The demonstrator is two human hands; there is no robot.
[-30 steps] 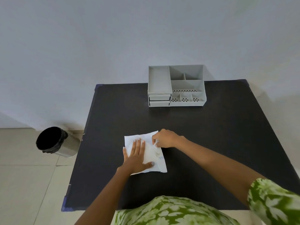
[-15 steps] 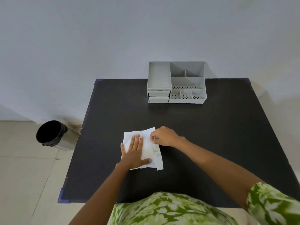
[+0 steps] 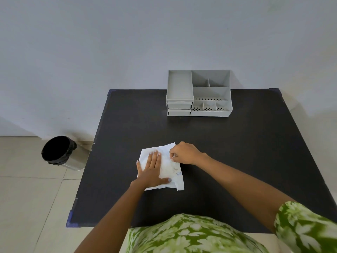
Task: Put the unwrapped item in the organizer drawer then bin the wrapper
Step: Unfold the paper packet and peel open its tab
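A white wrapper (image 3: 170, 168) lies flat on the black table (image 3: 228, 152) near its front middle, with faint blue print at its right edge. My left hand (image 3: 151, 170) presses flat on its left half, fingers spread. My right hand (image 3: 184, 153) pinches the wrapper's upper right edge between thumb and fingertips. What is inside the wrapper is hidden. A grey organizer (image 3: 198, 94) stands at the table's far edge, with two shut drawers (image 3: 179, 109) at its lower left.
A steel bin (image 3: 63, 153) with a black liner stands open on the tiled floor left of the table. A plain wall rises behind the table. The organizer's open top compartments hold nothing visible.
My right hand has shifted slightly along the wrapper's upper right edge and lifted that edge a little. My left hand stays pressed on the wrapper.
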